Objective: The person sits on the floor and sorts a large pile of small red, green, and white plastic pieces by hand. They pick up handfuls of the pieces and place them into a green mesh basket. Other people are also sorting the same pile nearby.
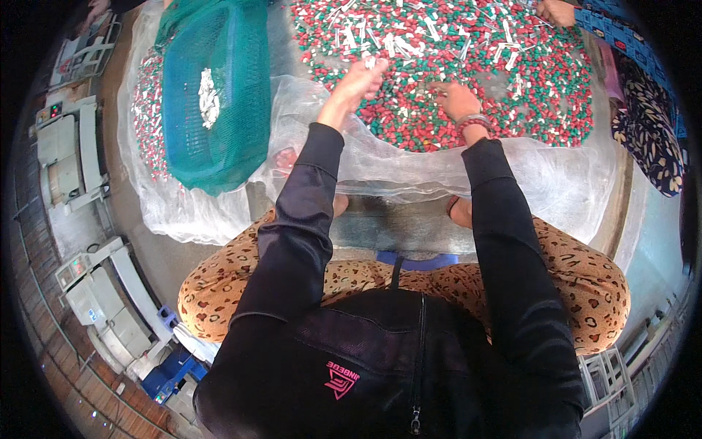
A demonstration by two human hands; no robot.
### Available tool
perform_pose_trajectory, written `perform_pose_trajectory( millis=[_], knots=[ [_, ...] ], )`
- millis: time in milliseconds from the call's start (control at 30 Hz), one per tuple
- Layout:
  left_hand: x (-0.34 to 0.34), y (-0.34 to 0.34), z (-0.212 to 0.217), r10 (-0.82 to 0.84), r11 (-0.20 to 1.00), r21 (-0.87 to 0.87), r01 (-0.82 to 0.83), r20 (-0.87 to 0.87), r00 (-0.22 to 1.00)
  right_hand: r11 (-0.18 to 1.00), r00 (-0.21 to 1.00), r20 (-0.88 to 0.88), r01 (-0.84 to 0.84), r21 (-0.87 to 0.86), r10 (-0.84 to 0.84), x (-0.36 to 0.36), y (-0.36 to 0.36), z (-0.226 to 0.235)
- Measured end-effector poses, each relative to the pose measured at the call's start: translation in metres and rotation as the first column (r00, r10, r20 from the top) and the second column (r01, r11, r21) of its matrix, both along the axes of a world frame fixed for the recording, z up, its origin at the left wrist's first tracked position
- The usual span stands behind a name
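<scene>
Two hands are at one spread of red, green and white pieces (424,137) (too many to count): the left hand (356,85) has its fingers pinching a white scrap (370,63), while the right hand (459,102) has bent fingers, their grip impossible to tell. One green-netted basket (247,128), left of them, holds one small white heap (209,100).

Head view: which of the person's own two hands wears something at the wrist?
The right hand: a reddish bracelet circles its wrist, while the left hand has a bare wrist.
</scene>
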State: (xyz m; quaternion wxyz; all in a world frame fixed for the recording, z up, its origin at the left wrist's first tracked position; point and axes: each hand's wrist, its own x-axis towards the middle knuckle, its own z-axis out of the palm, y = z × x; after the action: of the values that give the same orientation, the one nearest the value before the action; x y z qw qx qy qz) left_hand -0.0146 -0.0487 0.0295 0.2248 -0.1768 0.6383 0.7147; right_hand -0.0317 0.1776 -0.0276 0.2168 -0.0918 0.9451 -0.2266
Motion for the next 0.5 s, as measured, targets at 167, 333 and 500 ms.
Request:
perform_pose_trajectory(
  millis=[167,333,500],
  knots=[
    [0.006,0.031,-0.071,-0.680,0.473,-0.772,0.425,-0.012,0.733,0.972,0.975,-0.058,0.207,-0.113,-0.214,-0.008,0.039,-0.015],
    [-0.010,-0.010,-0.088,-0.311,0.613,-0.788,0.061,-0.169,0.935,0.884,0.884,-0.145,0.409,-0.225,-0.445,-0.018,0.031,-0.020],
    [-0.023,0.033,-0.047,-0.658,0.483,-0.864,0.141,-0.252,0.709,0.722,0.687,-0.304,0.466,-0.512,-0.660,-0.031,0.022,-0.026]
  ],
)
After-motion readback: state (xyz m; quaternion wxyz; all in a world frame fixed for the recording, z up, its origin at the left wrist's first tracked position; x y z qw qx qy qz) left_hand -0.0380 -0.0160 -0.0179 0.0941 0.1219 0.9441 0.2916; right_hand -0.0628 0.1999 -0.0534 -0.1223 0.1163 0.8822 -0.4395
